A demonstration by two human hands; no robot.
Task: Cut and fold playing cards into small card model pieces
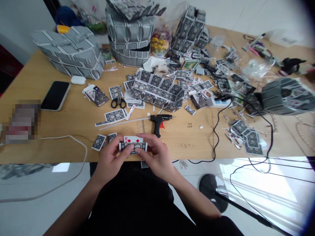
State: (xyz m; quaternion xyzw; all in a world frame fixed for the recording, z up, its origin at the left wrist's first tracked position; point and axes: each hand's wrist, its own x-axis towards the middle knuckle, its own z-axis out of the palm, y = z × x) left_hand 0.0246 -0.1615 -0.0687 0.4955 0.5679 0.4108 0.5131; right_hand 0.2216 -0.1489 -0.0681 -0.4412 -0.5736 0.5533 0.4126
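Lt wood tbl (200, 141), white wall (228, 13), shiny pale flr (29, 216), glare (286, 193) rt.

Phone (56, 95) lying near small white case (78, 80).

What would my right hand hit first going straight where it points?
Your right hand would probably meet the thin white strip on the table, though the hand's height is unclear.

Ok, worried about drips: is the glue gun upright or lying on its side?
Lying on its side: the glue gun shows its grip and red trigger in profile against the table.
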